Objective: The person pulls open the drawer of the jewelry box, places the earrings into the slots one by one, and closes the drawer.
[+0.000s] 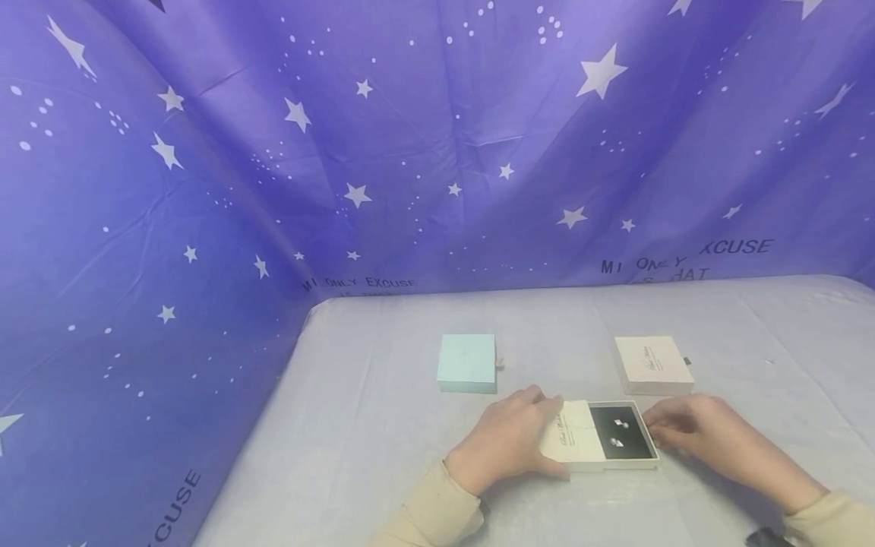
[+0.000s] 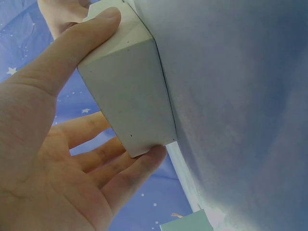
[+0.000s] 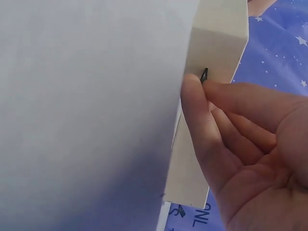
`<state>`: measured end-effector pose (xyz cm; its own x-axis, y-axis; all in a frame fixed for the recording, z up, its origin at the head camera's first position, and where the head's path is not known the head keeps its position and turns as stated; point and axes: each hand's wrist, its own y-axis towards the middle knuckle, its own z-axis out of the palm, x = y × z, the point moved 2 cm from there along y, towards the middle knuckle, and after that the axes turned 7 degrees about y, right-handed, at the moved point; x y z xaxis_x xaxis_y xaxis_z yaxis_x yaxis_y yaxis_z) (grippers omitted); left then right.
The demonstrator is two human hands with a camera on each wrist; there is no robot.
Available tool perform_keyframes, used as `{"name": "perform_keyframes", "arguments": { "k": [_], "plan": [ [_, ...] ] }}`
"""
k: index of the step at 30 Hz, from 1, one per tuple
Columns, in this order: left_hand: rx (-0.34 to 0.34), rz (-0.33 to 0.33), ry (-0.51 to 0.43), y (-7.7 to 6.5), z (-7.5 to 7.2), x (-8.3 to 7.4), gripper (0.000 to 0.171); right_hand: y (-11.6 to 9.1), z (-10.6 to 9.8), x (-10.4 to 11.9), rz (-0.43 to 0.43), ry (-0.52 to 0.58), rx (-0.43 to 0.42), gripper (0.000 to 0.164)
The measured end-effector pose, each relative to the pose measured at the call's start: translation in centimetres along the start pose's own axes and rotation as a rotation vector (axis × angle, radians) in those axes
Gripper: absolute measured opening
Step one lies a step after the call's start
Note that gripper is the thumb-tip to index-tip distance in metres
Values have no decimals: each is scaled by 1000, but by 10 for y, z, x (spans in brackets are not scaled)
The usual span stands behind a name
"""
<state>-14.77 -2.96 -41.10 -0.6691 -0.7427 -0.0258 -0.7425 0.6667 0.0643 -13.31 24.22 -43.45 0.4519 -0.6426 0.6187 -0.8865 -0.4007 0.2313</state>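
Observation:
A cream jewelry box (image 1: 582, 439) lies on the table with its drawer (image 1: 632, 466) slid partly out to the right. Inside the drawer, a black pad (image 1: 637, 444) carries a pair of earrings (image 1: 620, 424) with pearl-like beads. My left hand (image 1: 509, 433) grips the box's outer sleeve from the left, thumb on one side and fingers on the other, as the left wrist view shows. At the drawer's outer end, my right hand (image 1: 704, 425) pinches a small black ribbon tab (image 3: 204, 75) between thumb and forefinger.
Behind the left hand sits a light teal box (image 1: 467, 363) with a small tab on its right side. Another cream box (image 1: 654, 365) with a dark tab stands behind the drawer. A purple star-printed curtain (image 1: 437, 152) borders the pale table (image 1: 342, 456) at the back and left.

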Motion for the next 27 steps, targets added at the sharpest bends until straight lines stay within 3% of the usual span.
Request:
{"name": "perform_keyframes", "arguments": {
  "k": [9, 27],
  "plan": [
    [0, 2, 3, 0, -1, 0, 93, 1, -1, 0, 44, 152, 76, 13],
    [-11, 0, 24, 0, 0, 0, 92, 14, 9, 14, 0, 157, 100, 13]
  ]
}}
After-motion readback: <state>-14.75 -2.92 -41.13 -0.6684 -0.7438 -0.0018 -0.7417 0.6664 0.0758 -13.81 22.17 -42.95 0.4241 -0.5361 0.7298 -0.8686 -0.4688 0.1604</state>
